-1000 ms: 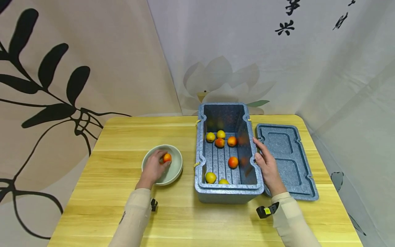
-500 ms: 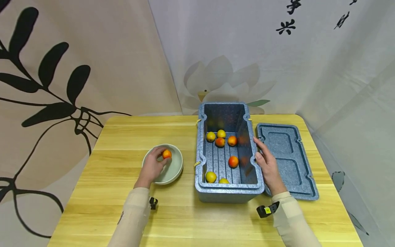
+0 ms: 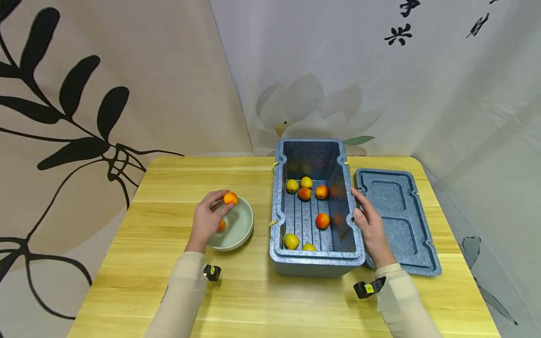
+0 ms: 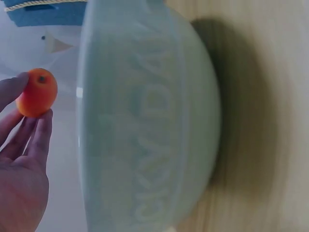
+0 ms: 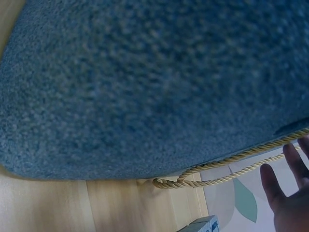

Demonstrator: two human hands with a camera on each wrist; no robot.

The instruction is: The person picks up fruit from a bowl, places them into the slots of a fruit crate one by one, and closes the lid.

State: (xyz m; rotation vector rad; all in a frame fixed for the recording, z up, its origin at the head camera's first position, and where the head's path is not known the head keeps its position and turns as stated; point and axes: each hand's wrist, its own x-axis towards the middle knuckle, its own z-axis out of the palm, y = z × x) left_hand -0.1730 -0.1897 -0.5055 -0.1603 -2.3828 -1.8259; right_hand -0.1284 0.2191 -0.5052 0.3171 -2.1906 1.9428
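Observation:
In the head view my left hand [image 3: 207, 217] pinches an orange-red apricot [image 3: 230, 198] between thumb and fingertips, above the far rim of a pale green bowl [image 3: 238, 225]. Partly behind that hand, another orange fruit [image 3: 221, 226] lies in the bowl. The left wrist view shows the pinched apricot [image 4: 37, 93] beyond the bowl's side [image 4: 145, 121], which has raised lettering. My right hand [image 3: 373, 231] rests at the right rim of a blue-grey foam box [image 3: 276, 202], its fingers fairly straight. In the right wrist view these fingers [image 5: 273, 188] are near a twisted gold rope [image 5: 231, 166].
Several yellow and orange-red fruits, among them a red-orange one [image 3: 322, 221], lie on the box's ribbed floor. The box's lid [image 3: 399, 220] lies at its right on the wooden table [image 3: 249, 300]. A printed cloth [image 3: 317, 70] hangs behind the table.
My left hand has lifted the apricot from inside the bowl to above its rim, and another orange fruit now shows in the bowl. The right hand has stayed at the box rim.

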